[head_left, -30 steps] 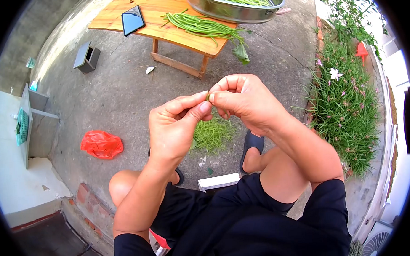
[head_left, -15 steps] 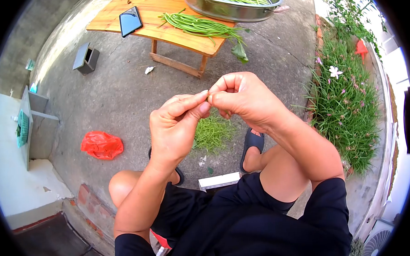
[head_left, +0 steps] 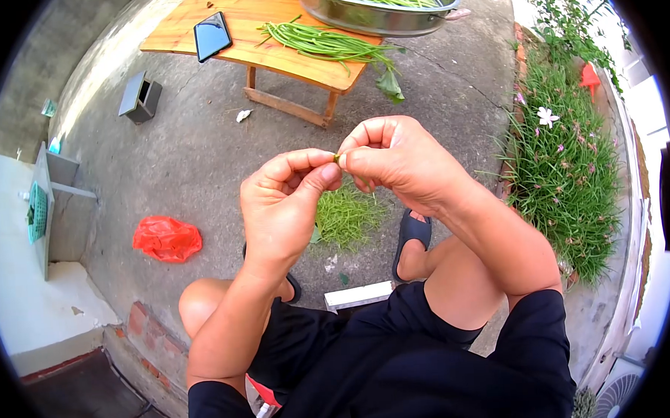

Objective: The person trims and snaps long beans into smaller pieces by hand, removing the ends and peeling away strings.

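Observation:
My left hand [head_left: 277,208] and my right hand [head_left: 400,157] meet at the fingertips in front of me, above the ground. Between them shows the small tip of a green stalk [head_left: 337,157], pinched by thumb and forefinger on each side; most of it is hidden by the fingers. Below the hands, a loose heap of thin green strips [head_left: 348,219] lies on the concrete between my feet. A bundle of long green stalks [head_left: 320,41], one with a leaf [head_left: 391,85], rests on the wooden table [head_left: 170,38] ahead.
On the table stand a metal basin [head_left: 371,17] with more stalks and a phone [head_left: 212,36]. A red plastic bag [head_left: 167,239] lies on the ground at left, a grey box [head_left: 140,98] farther off. Grassy plants [head_left: 562,177] border the right side.
My left hand has shifted slightly left, and the fingertips have parted a little, so the green stalk's tip now shows between them. My right hand has barely moved.

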The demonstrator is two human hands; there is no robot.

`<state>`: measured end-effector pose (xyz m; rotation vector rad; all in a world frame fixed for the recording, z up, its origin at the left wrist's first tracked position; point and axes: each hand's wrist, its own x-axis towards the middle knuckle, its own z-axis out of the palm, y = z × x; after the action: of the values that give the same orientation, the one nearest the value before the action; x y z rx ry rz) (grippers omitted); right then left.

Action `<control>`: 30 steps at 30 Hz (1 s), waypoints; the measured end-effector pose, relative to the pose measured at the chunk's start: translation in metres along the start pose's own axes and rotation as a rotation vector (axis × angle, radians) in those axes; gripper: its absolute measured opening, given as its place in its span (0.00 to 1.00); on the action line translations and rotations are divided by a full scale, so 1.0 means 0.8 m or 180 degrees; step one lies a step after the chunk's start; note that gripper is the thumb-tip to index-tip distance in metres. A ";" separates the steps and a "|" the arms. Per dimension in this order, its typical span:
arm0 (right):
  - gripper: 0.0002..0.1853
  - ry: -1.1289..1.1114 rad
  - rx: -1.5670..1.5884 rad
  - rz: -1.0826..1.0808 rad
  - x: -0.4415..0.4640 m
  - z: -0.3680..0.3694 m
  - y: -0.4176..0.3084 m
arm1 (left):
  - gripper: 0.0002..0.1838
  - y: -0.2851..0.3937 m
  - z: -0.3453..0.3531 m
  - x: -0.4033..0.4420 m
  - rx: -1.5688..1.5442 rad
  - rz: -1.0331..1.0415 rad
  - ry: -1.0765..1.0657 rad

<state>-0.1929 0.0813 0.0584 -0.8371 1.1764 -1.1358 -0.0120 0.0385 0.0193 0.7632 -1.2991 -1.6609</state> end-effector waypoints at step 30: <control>0.09 0.0328 -0.2036 -0.1285 -0.012 0.015 -0.002 | 0.05 0.024 -0.011 0.006 0.0125 -0.0913 -0.0180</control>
<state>-0.1814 0.0894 0.0654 -1.5738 1.5311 -1.1386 -0.0017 0.0293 0.0359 0.9687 -1.3119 -1.8991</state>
